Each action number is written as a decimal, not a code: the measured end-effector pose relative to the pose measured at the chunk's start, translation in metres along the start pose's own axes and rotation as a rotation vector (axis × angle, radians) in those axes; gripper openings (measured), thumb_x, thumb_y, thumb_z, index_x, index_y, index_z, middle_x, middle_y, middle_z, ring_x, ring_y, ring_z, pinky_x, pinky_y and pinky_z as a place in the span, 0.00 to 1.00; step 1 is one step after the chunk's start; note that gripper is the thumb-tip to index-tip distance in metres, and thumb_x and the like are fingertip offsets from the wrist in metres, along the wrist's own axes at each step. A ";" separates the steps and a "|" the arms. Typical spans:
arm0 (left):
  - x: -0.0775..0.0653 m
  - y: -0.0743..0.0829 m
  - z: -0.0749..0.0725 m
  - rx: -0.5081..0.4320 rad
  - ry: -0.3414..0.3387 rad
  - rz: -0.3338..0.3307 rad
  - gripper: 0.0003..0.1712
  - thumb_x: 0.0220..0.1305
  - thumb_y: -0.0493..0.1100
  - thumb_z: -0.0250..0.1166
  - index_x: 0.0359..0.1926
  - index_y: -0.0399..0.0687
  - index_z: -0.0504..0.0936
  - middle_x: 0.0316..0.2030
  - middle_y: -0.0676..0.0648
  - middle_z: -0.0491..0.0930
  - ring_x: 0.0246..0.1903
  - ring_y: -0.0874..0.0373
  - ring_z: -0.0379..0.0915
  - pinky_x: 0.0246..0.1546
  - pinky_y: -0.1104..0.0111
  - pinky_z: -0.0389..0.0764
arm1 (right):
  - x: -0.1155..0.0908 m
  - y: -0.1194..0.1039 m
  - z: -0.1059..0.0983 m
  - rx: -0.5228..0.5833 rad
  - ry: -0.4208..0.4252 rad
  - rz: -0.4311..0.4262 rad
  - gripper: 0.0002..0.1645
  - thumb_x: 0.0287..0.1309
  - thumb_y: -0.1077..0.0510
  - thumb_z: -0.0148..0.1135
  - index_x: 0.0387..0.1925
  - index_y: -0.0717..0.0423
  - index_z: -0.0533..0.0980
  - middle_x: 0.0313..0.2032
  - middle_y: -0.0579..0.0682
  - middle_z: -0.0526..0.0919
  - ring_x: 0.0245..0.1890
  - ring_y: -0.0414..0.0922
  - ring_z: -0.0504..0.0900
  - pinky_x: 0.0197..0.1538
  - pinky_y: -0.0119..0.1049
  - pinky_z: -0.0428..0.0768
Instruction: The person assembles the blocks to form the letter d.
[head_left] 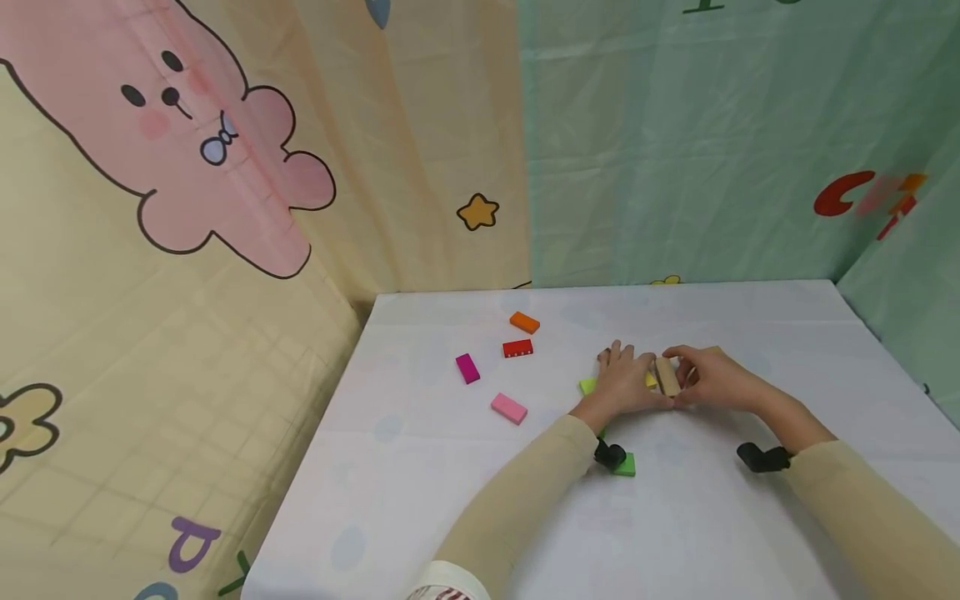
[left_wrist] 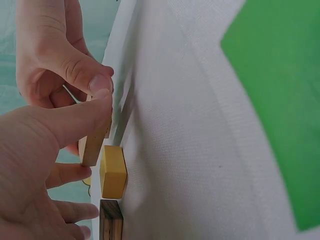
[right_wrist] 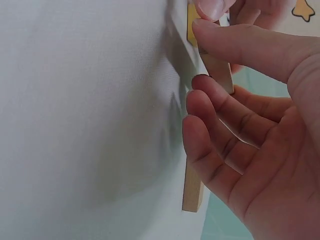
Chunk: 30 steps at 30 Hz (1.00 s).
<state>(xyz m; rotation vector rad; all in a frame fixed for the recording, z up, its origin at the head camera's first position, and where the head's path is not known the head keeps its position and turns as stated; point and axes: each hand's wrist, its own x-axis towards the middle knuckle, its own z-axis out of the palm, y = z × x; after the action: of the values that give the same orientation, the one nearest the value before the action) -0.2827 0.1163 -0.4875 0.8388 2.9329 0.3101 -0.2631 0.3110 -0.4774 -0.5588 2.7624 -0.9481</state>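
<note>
A light wooden block (head_left: 667,377) stands tilted between my two hands, its lower end partly covered by thumbs. My left hand (head_left: 624,383) holds it between the thumb and a finger, the other fingers spread. From the other side my right hand (head_left: 718,379) pinches the same block; the two thumb tips meet in the left wrist view. Below the held block, a yellow block (left_wrist: 114,172) and a dark striped wooden block (left_wrist: 111,220) sit in line on the table. Beside my right fingers lies another light wooden block (right_wrist: 192,195), partly hidden.
Left on the white table (head_left: 420,500) lie an orange block (head_left: 525,322), a red block (head_left: 517,348), a magenta block (head_left: 468,368) and a pink block (head_left: 509,408). A lime block (head_left: 587,386) and a green block (head_left: 625,465) lie by the left arm. Curtains surround the table.
</note>
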 end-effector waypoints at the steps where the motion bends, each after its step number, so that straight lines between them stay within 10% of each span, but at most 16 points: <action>1: 0.000 0.000 0.000 0.004 0.003 0.004 0.48 0.54 0.76 0.66 0.72 0.64 0.69 0.69 0.50 0.65 0.75 0.49 0.47 0.70 0.54 0.53 | -0.001 -0.001 -0.001 0.006 0.002 -0.002 0.47 0.46 0.60 0.79 0.65 0.69 0.66 0.34 0.50 0.81 0.34 0.45 0.83 0.35 0.38 0.81; 30: -0.028 -0.015 -0.012 -0.087 0.047 0.064 0.47 0.54 0.68 0.72 0.71 0.58 0.70 0.62 0.53 0.73 0.63 0.58 0.67 0.60 0.66 0.71 | -0.015 -0.030 0.022 0.088 0.095 0.059 0.52 0.48 0.53 0.81 0.69 0.63 0.63 0.39 0.51 0.81 0.35 0.47 0.78 0.35 0.39 0.78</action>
<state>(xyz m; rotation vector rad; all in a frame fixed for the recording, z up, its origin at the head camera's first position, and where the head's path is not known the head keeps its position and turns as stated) -0.2683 0.0872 -0.4784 0.9262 2.9152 0.4645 -0.2345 0.2830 -0.4753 -0.4258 2.7861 -1.1041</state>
